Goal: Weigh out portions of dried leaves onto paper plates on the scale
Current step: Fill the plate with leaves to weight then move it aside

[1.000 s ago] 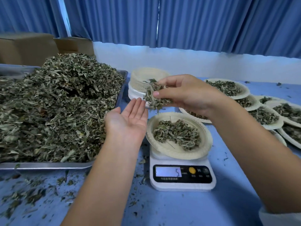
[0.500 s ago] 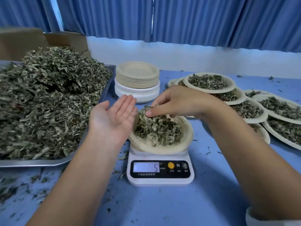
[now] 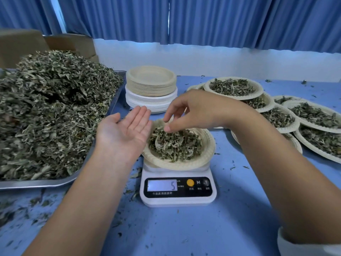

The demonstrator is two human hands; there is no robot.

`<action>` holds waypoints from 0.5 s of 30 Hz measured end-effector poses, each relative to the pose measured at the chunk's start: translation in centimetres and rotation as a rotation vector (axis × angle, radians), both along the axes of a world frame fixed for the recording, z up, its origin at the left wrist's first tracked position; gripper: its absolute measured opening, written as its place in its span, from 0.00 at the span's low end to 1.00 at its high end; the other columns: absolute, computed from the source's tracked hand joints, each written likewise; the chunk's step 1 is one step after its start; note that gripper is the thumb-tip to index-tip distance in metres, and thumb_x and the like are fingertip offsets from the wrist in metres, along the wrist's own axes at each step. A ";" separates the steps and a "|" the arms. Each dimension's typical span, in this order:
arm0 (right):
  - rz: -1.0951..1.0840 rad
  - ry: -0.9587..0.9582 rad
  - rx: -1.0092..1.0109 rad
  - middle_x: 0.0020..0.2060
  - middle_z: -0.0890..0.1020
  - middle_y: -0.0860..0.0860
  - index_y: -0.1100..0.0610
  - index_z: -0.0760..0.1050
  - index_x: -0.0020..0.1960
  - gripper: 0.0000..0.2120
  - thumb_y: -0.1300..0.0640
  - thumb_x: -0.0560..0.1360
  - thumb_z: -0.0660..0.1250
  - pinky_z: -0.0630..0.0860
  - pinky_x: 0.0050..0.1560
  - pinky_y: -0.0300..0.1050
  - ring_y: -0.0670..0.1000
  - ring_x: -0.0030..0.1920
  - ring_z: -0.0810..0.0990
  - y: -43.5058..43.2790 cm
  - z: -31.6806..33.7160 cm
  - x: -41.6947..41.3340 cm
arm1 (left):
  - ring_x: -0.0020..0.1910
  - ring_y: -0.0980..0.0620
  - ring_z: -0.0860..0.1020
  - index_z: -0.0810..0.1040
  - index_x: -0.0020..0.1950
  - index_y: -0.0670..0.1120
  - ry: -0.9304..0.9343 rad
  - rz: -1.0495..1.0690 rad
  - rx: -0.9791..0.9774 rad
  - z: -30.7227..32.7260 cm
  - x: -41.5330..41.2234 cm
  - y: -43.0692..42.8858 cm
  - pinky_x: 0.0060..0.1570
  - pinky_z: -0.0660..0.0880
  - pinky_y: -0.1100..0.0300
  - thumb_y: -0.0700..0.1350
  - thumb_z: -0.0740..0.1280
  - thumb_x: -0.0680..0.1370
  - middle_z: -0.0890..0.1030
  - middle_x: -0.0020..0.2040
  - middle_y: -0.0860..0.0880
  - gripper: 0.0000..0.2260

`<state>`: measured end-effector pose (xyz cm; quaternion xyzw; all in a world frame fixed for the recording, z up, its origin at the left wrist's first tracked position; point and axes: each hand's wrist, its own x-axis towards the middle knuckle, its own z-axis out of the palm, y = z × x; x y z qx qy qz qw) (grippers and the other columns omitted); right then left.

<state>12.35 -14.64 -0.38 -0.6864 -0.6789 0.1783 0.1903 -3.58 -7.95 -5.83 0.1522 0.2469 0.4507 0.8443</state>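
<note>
A cream paper plate with a crimped rim (image 3: 208, 145) sits on the small white digital kitchen scale (image 3: 178, 191) at the middle of the blue table (image 3: 184, 228). A loose mound of dried grey-green leaves (image 3: 175, 143) fills its well. The lit display on the near face of the scale reads 5.

The left hand (image 3: 125, 132) is held flat, palm up and fingers straight and together, just beside the plate's left rim, between the plate and the tray; it grips nothing. The right hand (image 3: 195, 111) hangs over the far side of the plate with its fingers relaxed and drooping. Thumb and forefinger are parted, their tips just above the leaves, and I can see nothing pinched between them. A white sleeve cuff (image 3: 310, 244) shows at the near right corner.

On the left, a shallow metal tray (image 3: 36, 183) carries a tall heap of the same dried leaves (image 3: 51, 111), its right edge near the left hand. Beyond the scale stands a stack of empty paper plates (image 3: 151, 87), tan ones on top of white ones. To the right, several paper plates already filled with leaves (image 3: 233, 87) lie overlapping one another across the table. Leaf crumbs are scattered over the blue surface, thickest at the near left. Brown cardboard boxes (image 3: 70, 43) stand behind the tray, and pleated blue curtains (image 3: 203, 19) hang along the far wall.
</note>
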 end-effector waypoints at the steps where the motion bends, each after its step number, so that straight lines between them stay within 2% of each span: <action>1: 0.009 0.023 0.031 0.34 0.78 0.39 0.47 0.82 0.45 0.09 0.44 0.68 0.75 0.69 0.38 0.32 0.33 0.33 0.74 0.1 -0.1 -0.2 | 0.55 0.42 0.79 0.76 0.54 0.33 -0.002 -0.001 -0.001 0.0 0.0 0.0 0.59 0.72 0.49 0.48 0.50 0.83 0.81 0.53 0.38 0.21; 4: 0.065 0.075 0.056 0.29 0.76 0.40 0.50 0.82 0.42 0.06 0.49 0.71 0.74 0.67 0.34 0.29 0.37 0.31 0.72 0.3 -0.6 -0.9 | 0.55 0.41 0.78 0.75 0.53 0.33 -0.013 -0.006 -0.007 0.0 0.1 0.1 0.61 0.71 0.49 0.48 0.50 0.83 0.81 0.52 0.37 0.21; 8: 0.127 0.036 -0.001 0.32 0.79 0.42 0.53 0.83 0.43 0.05 0.52 0.71 0.75 0.68 0.35 0.28 0.37 0.32 0.73 0.6 -1.4 -1.7 | 0.57 0.41 0.78 0.75 0.53 0.33 -0.017 -0.011 -0.008 -0.1 0.1 0.1 0.64 0.71 0.49 0.47 0.51 0.83 0.81 0.53 0.37 0.21; 15: 0.137 -0.028 -0.092 0.32 0.79 0.42 0.54 0.82 0.43 0.06 0.54 0.69 0.77 0.68 0.33 0.27 0.36 0.30 0.73 0.9 -2.7 -2.2 | 0.50 0.43 0.79 0.76 0.52 0.34 0.005 -0.013 0.003 -0.1 0.1 0.1 0.58 0.71 0.50 0.47 0.50 0.83 0.81 0.50 0.38 0.21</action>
